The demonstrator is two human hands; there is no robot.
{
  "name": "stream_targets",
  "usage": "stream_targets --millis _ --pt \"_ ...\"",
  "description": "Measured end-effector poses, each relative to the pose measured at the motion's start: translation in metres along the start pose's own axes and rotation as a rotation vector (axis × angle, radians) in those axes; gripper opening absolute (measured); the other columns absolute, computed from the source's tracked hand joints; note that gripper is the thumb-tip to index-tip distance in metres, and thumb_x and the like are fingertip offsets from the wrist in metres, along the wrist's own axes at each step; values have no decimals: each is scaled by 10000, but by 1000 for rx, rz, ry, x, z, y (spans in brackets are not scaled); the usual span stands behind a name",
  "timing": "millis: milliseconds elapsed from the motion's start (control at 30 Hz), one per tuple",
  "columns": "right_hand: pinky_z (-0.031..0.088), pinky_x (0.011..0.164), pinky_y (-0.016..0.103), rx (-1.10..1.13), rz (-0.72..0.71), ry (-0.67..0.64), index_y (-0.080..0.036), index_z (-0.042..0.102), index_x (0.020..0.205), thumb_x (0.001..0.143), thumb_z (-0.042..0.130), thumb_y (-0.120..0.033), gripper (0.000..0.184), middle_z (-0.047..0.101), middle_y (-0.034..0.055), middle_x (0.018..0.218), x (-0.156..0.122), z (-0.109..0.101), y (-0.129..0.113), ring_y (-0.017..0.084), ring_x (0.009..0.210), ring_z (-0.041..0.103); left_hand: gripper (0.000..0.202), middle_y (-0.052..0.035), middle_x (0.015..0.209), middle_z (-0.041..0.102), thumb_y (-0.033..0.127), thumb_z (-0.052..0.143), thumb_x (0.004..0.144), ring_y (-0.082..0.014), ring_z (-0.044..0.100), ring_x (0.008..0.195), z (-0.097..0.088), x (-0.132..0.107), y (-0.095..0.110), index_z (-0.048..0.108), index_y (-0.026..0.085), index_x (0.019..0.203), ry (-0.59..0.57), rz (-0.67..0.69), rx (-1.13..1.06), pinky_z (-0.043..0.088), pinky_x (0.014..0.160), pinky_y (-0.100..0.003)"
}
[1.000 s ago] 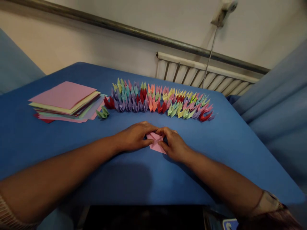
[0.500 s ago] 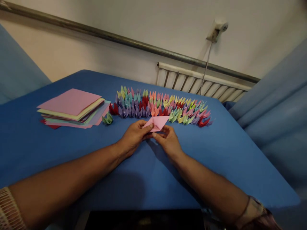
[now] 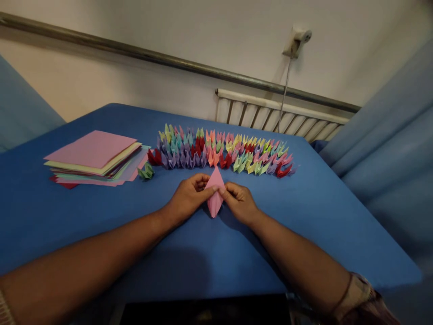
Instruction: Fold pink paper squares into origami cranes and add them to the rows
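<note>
Paper (image 3: 214, 205), pink and folded into a long diamond, is sitting near the middle of the head view, between the two hands, over the blue table (image 3: 243, 271); the left hand (image 3: 188, 195) is pinching its left side, and the right hand (image 3: 241, 203) is pinching its right, both thumbs resting on the front, tips close together; rows of folded figures (image 3: 184, 158) are standing just beyond; the step in hand is apparently looking like setting a fold flat; the next move is probably calling for even thumb pressure, edges aligned.
</note>
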State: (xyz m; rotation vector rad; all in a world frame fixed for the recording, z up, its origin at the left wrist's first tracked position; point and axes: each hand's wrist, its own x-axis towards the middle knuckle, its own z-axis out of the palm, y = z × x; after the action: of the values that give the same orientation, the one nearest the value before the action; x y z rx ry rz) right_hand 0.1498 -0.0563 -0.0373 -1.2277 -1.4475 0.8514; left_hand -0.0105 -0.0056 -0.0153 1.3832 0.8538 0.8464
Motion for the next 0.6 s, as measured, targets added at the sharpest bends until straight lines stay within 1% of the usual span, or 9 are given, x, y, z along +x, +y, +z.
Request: stream_targets --millis 100,200,267,333,400,467,500,533,600 --pt "262 532 260 91 101 45 -212 416 566 848 538 -562 466 351 -55 558 3 0 3 106 550 319 343 -26 855 707 313 801 666 -173 673 792 -2 1 1 635 153 920 -66 -96 -90 527 799 -328" --pt "269 517 254 235 205 87 -212 427 560 772 598 -636 504 372 -60 541 7 0 5 99 534 308 460 -43 924 713 235 823 627 -181 681 860 -2 1 -1 621 154 1033 -109 -114 -155 524 835 -332" --pt "278 510 251 328 261 72 -207 463 575 735 631 -655 505 409 -57 539 8 1 5 97 525 319 601 -41 930 705 233 802 661 -180 679 847 -2 0 -2 565 168 1209 -100 -83 -127 529 817 -342" --pt "293 511 249 398 294 64 -200 506 603 717 656 -657 494 449 -52 546 9 2 5 97 521 341 751 -16 899 683 250 763 718 -158 665 789 -2 -1 -4 437 210 1394 -86 -14 -49 531 769 -327" --pt "317 522 251 460 318 71 -192 547 645 714 667 -654 482 492 -44 564 9 3 6 99 520 371 822 0 915 653 256 725 764 -130 641 765 -3 -3 -6 328 267 1484 -84 75 37 525 748 -299" --pt "347 541 254 517 334 86 -185 585 700 720 668 -651 474 539 -32 598 10 3 8 104 531 413 835 -8 1011 635 252 707 779 -115 628 791 -4 -4 -6 296 316 1503 -86 141 90 523 773 -290" --pt "359 548 256 533 337 94 -183 598 724 723 666 -652 475 556 -26 613 10 3 8 107 538 430 820 -15 1058 630 254 705 777 -114 625 805 -4 -5 -6 317 323 1496 -86 157 107 523 788 -291" --pt "366 549 256 534 336 101 -182 605 740 727 662 -653 475 566 -23 622 10 3 9 110 543 439 771 -20 1070 634 259 706 773 -115 621 804 -4 -5 -5 378 311 1469 -88 157 130 522 790 -290" --pt "352 529 250 488 322 99 -182 599 726 743 645 -656 476 552 -27 610 10 2 10 107 537 426 567 -24 991 665 282 706 765 -124 612 764 -4 -4 -2 579 240 1316 -110 113 191 518 754 -282"
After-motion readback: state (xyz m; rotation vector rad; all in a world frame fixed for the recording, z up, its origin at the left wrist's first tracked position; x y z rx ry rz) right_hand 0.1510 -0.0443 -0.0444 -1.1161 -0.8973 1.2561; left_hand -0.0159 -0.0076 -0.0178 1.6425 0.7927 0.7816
